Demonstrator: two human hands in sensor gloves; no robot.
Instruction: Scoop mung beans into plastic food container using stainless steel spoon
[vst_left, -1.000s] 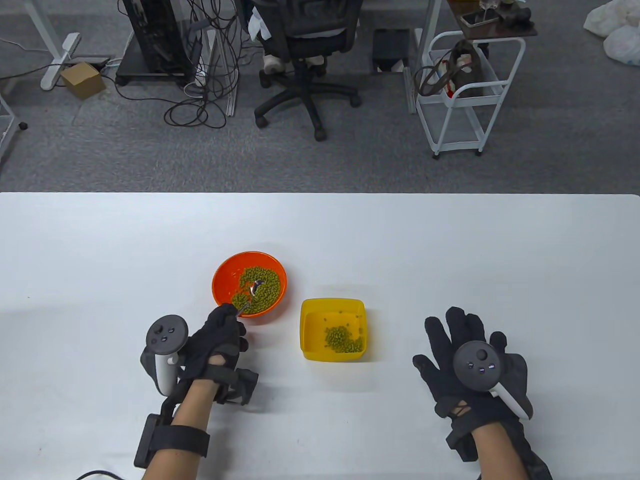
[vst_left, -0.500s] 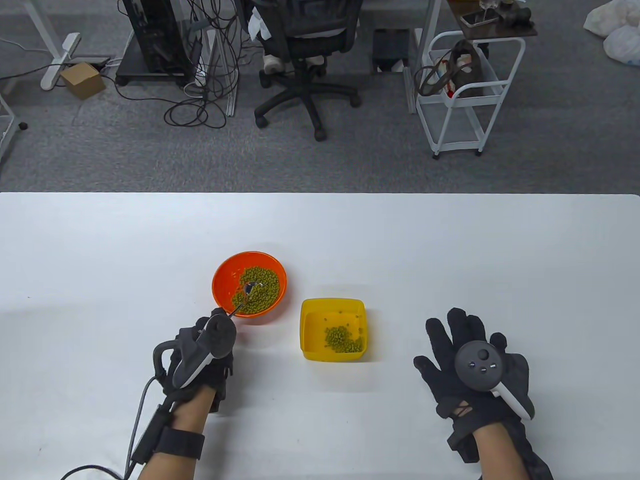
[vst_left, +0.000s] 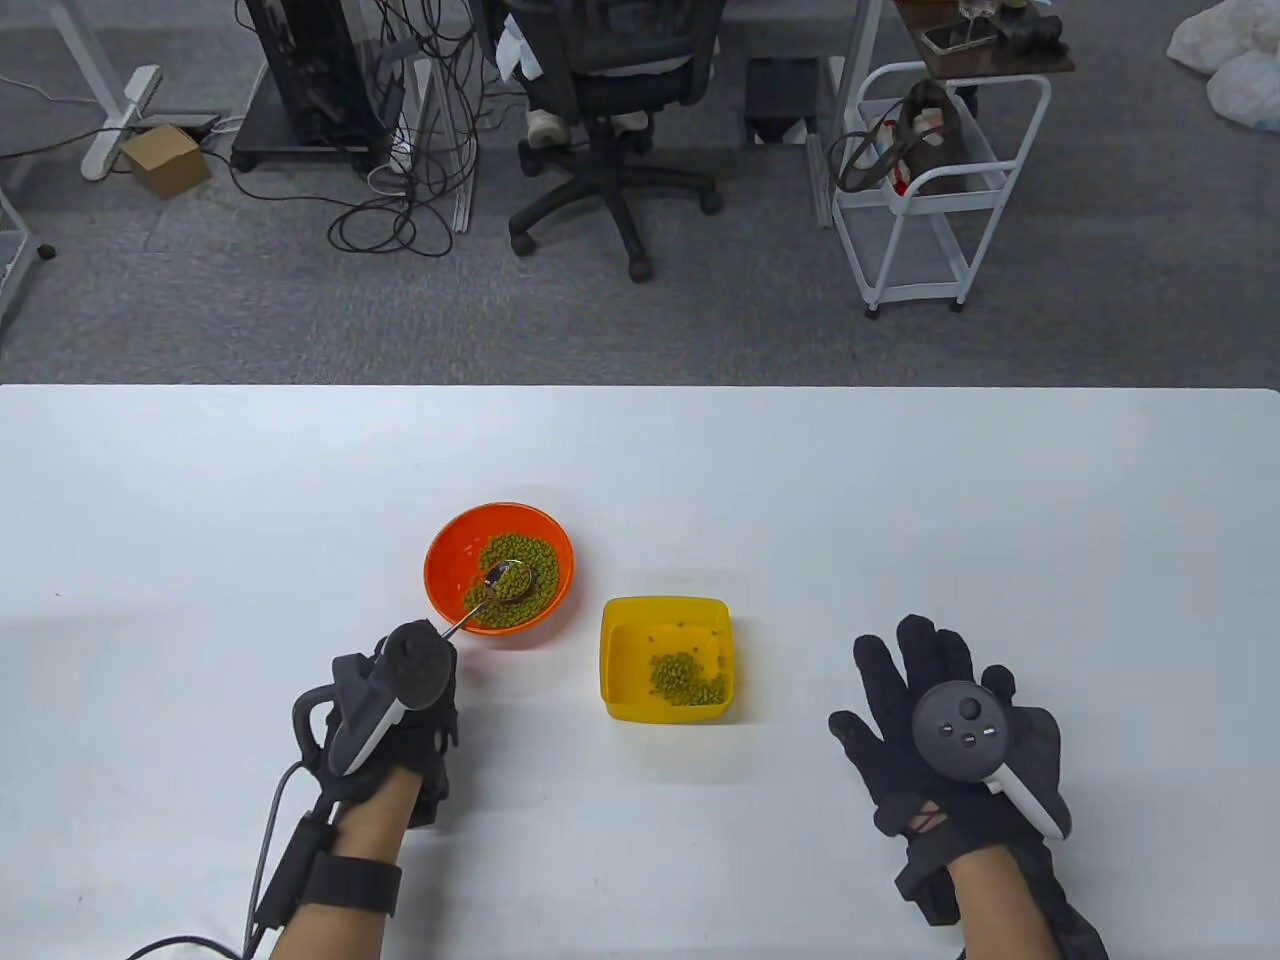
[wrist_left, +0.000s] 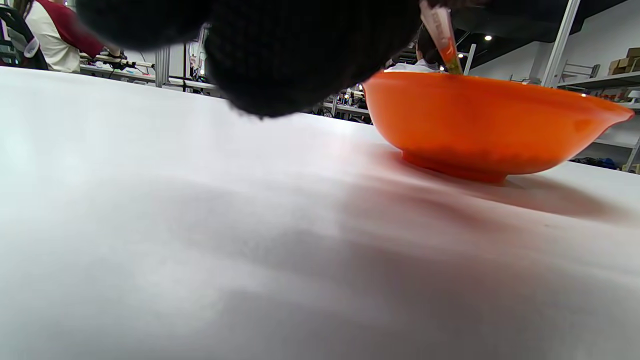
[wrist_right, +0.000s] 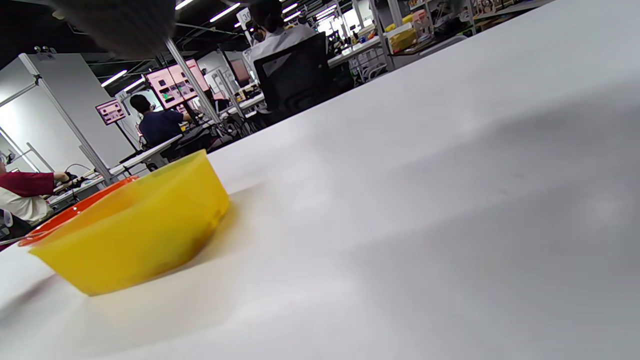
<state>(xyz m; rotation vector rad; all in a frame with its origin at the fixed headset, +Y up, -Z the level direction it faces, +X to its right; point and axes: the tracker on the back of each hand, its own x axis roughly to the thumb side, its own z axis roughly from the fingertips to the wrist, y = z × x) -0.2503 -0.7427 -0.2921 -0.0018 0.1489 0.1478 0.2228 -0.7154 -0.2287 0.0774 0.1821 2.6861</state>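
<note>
From the table view I see my left hand (vst_left: 400, 700) near the desk's front edge, left of centre, gripping the handle of the stainless steel spoon (vst_left: 490, 592); the tracker on its back hides how the fingers lie around the handle. The spoon's bowl is loaded with mung beans (vst_left: 515, 580) and sits over the bean pile inside the orange bowl (vst_left: 445, 560), which stands just beyond the hand. In the left wrist view the bowl (wrist_left: 495, 125) rests flat on the white desk (wrist_left: 200, 225), and the spoon handle (wrist_left: 440, 35) slants down past its rim from my gloved fingers (wrist_left: 300, 55). The yellow plastic food container (vst_left: 620, 640) stands just to the right of the bowl, slightly nearer the front edge, with a small heap of beans on its floor. My right hand (vst_left: 950, 730) lies flat on the desk toward the front right, fingers spread, holding nothing, well apart from the container. The right wrist view shows the container's yellow wall (wrist_right: 135, 225) with the orange bowl's rim (wrist_right: 75, 207) behind it.
</note>
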